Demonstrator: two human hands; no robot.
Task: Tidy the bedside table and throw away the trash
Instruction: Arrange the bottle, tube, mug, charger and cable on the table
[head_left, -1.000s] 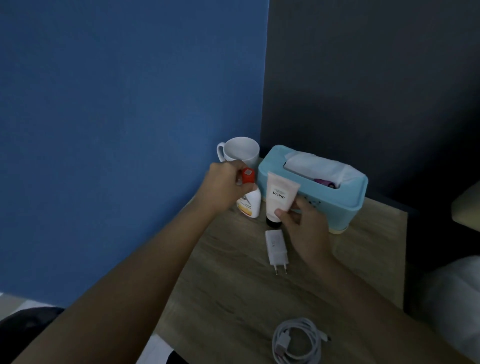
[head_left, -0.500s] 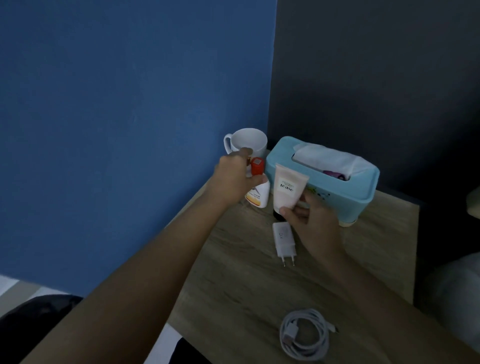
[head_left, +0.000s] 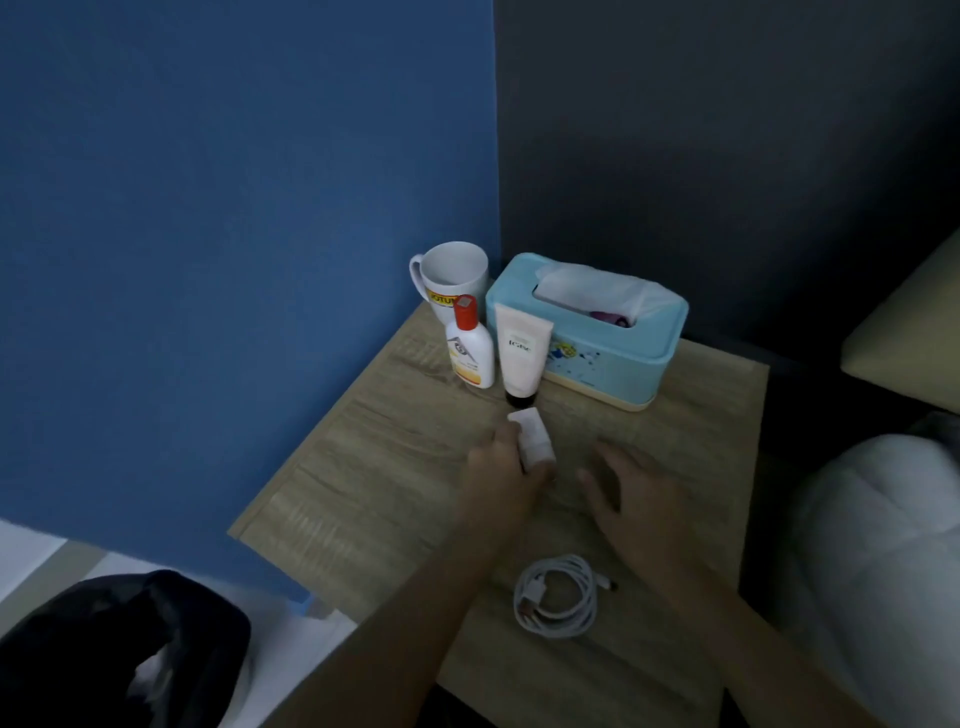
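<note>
On the wooden bedside table (head_left: 374, 483), my left hand (head_left: 501, 467) grips the white charger plug (head_left: 532, 435) at the table's middle. My right hand (head_left: 626, 491) hovers just right of it, fingers spread, holding nothing. A white bottle with a red cap (head_left: 469, 348) and a pale cream tube (head_left: 521, 353) stand upright at the back, in front of a white mug (head_left: 452, 278) and a light blue tissue box (head_left: 597, 332). A coiled white cable (head_left: 558, 597) lies near the front edge.
A blue wall (head_left: 234, 208) borders the table on the left and a dark wall stands behind it. A black trash bag (head_left: 114, 654) sits open on the floor at the lower left. White bedding (head_left: 883, 545) lies to the right.
Both hands let go of the bottle and the tube, which now stand at the back. The hands drew back toward me, and my left hand closed on the charger plug.
</note>
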